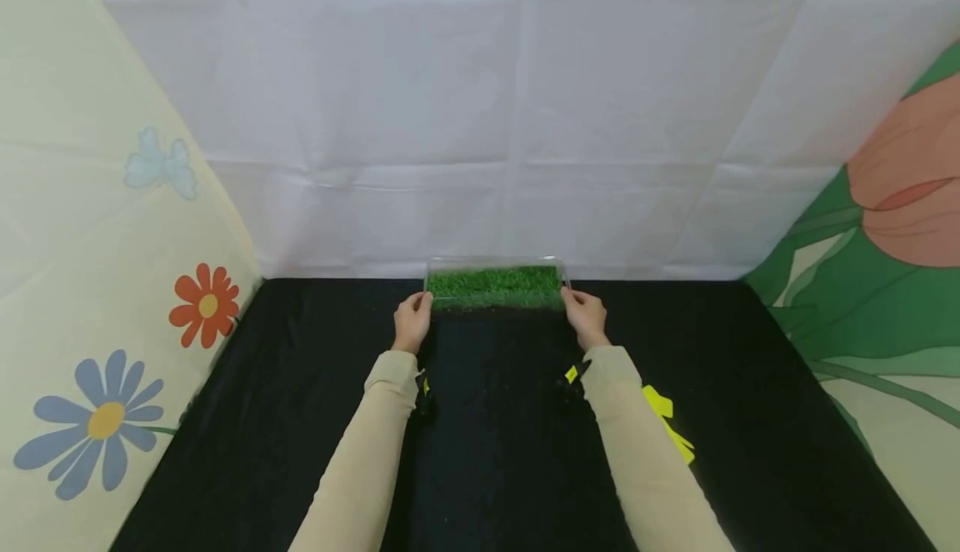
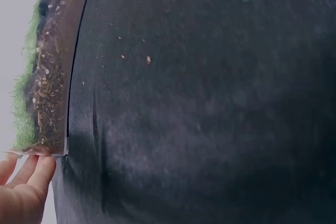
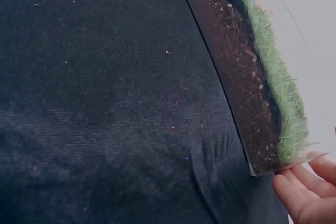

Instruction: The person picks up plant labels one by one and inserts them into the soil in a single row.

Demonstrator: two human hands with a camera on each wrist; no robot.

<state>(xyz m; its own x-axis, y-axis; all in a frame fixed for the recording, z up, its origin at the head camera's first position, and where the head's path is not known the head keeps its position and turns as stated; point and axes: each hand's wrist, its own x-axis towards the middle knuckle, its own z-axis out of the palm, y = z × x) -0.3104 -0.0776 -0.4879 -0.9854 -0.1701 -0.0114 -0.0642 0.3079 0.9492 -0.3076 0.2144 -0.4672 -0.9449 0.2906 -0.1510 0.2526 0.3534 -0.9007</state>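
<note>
A clear plastic box [image 1: 497,302] with dark soil and green grass in it sits at the far edge of the black cloth, by the white backdrop. My left hand [image 1: 412,322] holds its left end, and my right hand [image 1: 586,316] holds its right end. In the left wrist view the fingers [image 2: 43,174] press against the box's end wall below the grass [image 2: 23,111]. The right wrist view shows the right hand [image 3: 310,190] pinching the other end's rim, beside brown soil [image 3: 247,77] seen through the side.
Yellow flat pieces [image 1: 667,419] lie on the black cloth [image 1: 495,469], partly hidden by the right sleeve. Small crumbs [image 2: 148,60] are scattered in front of the box. A white sheet [image 1: 420,102] hangs behind; flower-printed cloths stand at both sides.
</note>
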